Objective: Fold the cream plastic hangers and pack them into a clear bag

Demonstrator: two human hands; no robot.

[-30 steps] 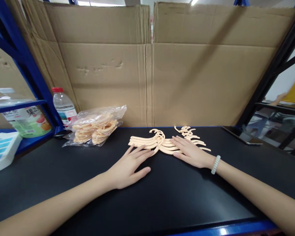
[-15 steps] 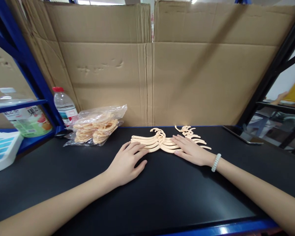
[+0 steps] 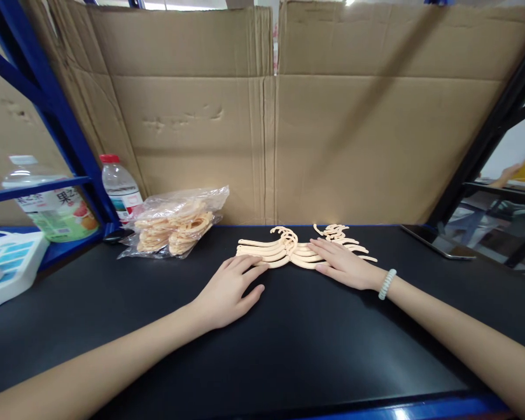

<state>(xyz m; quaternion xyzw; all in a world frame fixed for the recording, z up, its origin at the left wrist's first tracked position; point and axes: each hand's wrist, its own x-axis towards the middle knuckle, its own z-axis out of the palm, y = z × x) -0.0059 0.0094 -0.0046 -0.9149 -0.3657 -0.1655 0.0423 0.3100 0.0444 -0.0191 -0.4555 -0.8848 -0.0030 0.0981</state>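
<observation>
Several cream-coloured clothes hangers (image 3: 284,252) lie overlapped in a row on the black table, hooks pointing away from me. My left hand (image 3: 231,290) rests at their left end, fingers stretched out, the fingertips on the nearest hanger's arm and the thumb apart on the table side. Flat over the right arms lies my right hand (image 3: 347,265), its fingers extended and hiding part of them; a pale beaded band circles the wrist. Behind and beside that hand is a second group of cream hangers (image 3: 338,232), partly covered by it.
A clear plastic bag (image 3: 179,224) of more hangers lies at the back left, beside a red-capped bottle (image 3: 121,189). Farther left are a large labelled bottle (image 3: 55,204) and a white-and-blue tray (image 3: 13,265). A dark tablet-like slab (image 3: 437,242) lies back right. Cardboard (image 3: 354,134) walls the rear.
The whole view has shifted slightly, so things sit a little farther right. My right hand may have slid a touch on the hangers; otherwise both hands keep their pose.
</observation>
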